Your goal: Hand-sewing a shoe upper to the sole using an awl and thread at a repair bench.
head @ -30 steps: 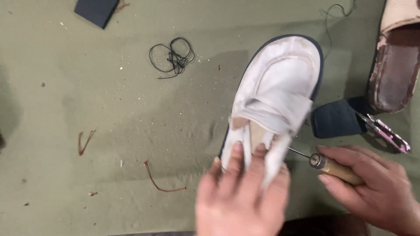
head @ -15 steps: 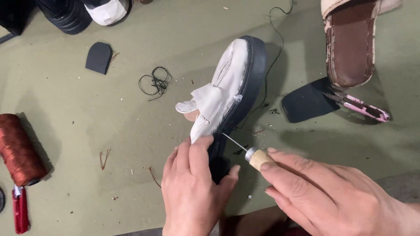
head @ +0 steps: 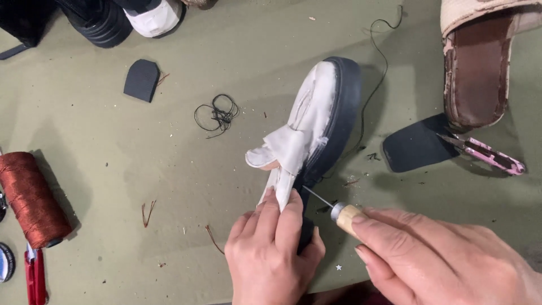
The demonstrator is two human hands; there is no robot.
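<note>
A white shoe (head: 316,116) with a thick black sole lies tipped on its side on the olive cloth surface (head: 113,147). My left hand (head: 271,254) grips its heel end, fingers over the white upper. My right hand (head: 446,260) holds a wooden-handled awl (head: 339,210). The awl's thin metal needle points left and meets the seam between upper and sole, just beside my left fingertips.
A dark red thread spool (head: 31,197) and red snips (head: 35,277) lie at the left. A tangle of black thread (head: 217,113) and a black heel piece (head: 141,79) lie above. Pink snips (head: 488,155), a black sole piece (head: 418,144) and a brown sandal (head: 480,68) sit at the right.
The shoe has turned from lying flat onto its side, showing the black sole. My right hand brought the awl's needle against the seam. The view shifted, bringing the spool into sight.
</note>
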